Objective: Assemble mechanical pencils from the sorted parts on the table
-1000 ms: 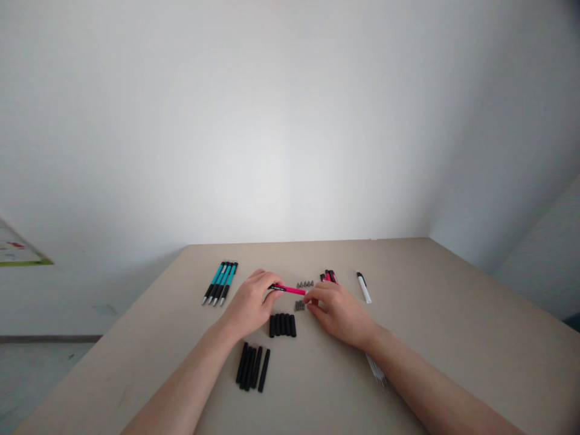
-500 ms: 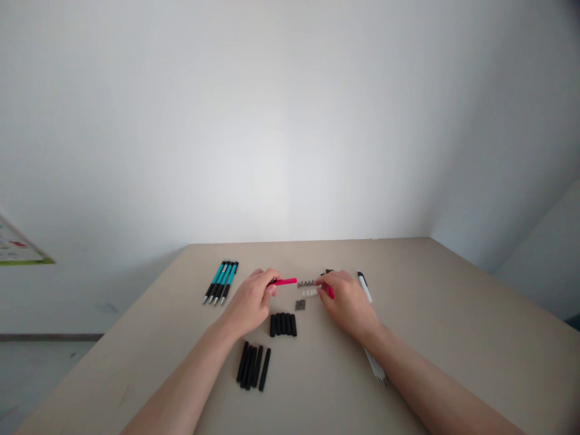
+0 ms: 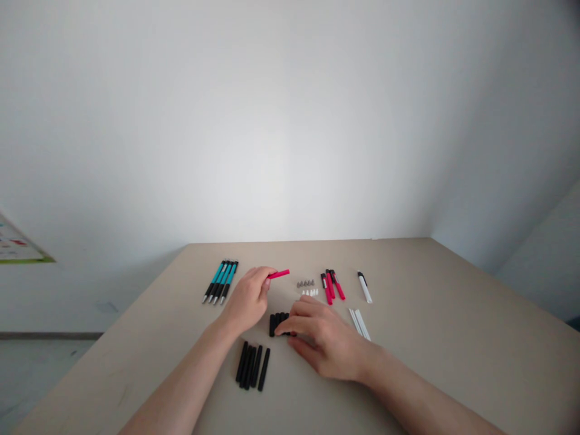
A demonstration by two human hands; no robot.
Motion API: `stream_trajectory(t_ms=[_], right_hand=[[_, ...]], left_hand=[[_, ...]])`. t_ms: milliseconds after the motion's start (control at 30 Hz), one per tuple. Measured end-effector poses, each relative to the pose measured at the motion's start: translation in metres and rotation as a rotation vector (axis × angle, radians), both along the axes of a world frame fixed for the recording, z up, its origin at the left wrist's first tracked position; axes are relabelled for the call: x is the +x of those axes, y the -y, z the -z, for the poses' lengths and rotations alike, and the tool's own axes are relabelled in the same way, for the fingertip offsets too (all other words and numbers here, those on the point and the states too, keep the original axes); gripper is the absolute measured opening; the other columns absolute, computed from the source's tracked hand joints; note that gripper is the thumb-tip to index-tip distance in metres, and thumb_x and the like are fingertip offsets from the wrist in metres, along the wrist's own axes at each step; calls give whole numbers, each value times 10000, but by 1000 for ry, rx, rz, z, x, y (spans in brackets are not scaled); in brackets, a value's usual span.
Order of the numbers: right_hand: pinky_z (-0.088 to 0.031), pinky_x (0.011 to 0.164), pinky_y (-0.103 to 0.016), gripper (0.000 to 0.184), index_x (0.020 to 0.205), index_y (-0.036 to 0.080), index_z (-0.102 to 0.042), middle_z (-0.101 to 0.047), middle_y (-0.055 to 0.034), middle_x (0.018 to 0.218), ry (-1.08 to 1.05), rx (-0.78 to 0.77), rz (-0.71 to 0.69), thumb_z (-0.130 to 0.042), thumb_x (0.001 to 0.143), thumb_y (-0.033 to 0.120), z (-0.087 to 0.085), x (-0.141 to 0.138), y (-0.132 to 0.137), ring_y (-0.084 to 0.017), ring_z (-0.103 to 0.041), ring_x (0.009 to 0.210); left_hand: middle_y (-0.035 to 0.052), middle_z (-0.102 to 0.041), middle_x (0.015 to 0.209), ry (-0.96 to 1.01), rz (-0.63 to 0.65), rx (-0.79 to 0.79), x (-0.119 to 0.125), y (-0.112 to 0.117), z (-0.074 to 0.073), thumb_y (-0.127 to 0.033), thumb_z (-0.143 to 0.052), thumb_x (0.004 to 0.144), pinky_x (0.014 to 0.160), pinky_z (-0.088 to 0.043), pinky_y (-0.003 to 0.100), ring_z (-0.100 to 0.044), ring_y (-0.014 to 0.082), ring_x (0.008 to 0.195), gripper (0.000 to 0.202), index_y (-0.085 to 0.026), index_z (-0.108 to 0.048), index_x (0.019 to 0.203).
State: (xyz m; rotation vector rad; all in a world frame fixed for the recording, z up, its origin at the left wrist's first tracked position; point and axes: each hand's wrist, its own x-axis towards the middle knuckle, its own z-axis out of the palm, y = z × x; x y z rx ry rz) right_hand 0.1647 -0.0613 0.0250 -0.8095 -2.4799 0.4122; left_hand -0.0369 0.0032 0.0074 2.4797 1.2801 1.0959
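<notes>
In my left hand [image 3: 250, 296] is a pink pen barrel [image 3: 279, 273], pinched between thumb and fingers and pointing right. My right hand [image 3: 324, 335] is over a row of short black grip sleeves [image 3: 278, 323], its fingers and thumb apart. It covers the right part of that row, so I cannot see whether the fingertips touch a sleeve. Nearer to me lies a group of longer black tubes [image 3: 252, 366]. Beyond the right hand are small metal pen tips [image 3: 305, 283] and small white plastic pieces [image 3: 310, 292], each in a row.
Several blue pens with black grips [image 3: 220, 282] lie at the left. Pink barrels with black clips [image 3: 332, 286] are right of centre. A white barrel with a black clip [image 3: 365, 287] and thin white refills [image 3: 359, 324] lie further right. A wall [image 3: 290, 133] stands behind the table [image 3: 408, 284].
My right hand has moved left and toward me, from the pink barrels to the black grip sleeves. The barrel in my left hand has tilted up slightly and reaches less far right.
</notes>
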Motion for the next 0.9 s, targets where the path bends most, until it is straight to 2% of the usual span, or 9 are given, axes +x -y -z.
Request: stream_trajectory(t_ms=[100, 167, 300, 467, 567, 733, 900], right_hand=[[-401, 717, -291, 333, 1169, 253, -606, -574, -46, 877, 94, 3, -86, -538, 849, 187, -3, -3, 10, -186, -505, 810], [-399, 724, -290, 313, 1164, 258, -605, -562, -42, 874, 144, 13, -110, -544, 858, 228, -2, -6, 14, -183, -497, 800], [-391, 720, -275, 173, 998, 224, -650, -563, -42, 864, 177, 16, -104, -552, 860, 256, 0, -11, 14, -174, -497, 800], [-377, 684, -256, 87, 818, 191, -627, -577, -28, 780, 154, 26, -96, -547, 845, 216, 3, -12, 11, -159, -502, 757], [-372, 659, -249, 77, 789, 186, -620, -591, -23, 752, 109, 14, -8, -551, 823, 177, 5, -6, 3, -152, -513, 733], [-394, 678, -250, 121, 803, 174, -642, -615, -24, 728, 0, -65, 303, -529, 831, 138, 12, 12, -22, -149, -537, 716], [-420, 708, -265, 155, 886, 181, -672, -628, -27, 721, -7, -93, 415, -546, 805, 143, 19, 20, -33, -162, -561, 718]], left_hand=[[67, -646, 952, -25, -4, -8, 1, 0, -1, -116, -385, 911, 803, -468, 350, -579, 200, 893, 234, -174, -586, 1016], [67, -644, 951, -37, -5, -16, 2, 1, -1, -125, -381, 915, 803, -466, 348, -580, 199, 888, 229, -172, -584, 1010], [62, -642, 941, -41, -5, -24, 2, 1, -1, -121, -392, 914, 798, -462, 336, -576, 195, 889, 217, -172, -584, 1002], [58, -639, 950, -32, 4, -40, 2, 1, -1, -110, -393, 910, 803, -453, 331, -568, 193, 895, 214, -173, -580, 993], [64, -632, 969, -27, 5, -48, 2, 2, -2, -104, -390, 908, 821, -447, 341, -561, 199, 925, 216, -173, -576, 995], [76, -635, 958, -30, 9, -61, 2, 3, -3, -109, -386, 912, 828, -445, 352, -558, 200, 916, 219, -159, -582, 995], [75, -635, 954, -45, 13, -70, 1, 2, -2, -99, -393, 902, 827, -441, 353, -554, 203, 917, 216, -157, -583, 987]])
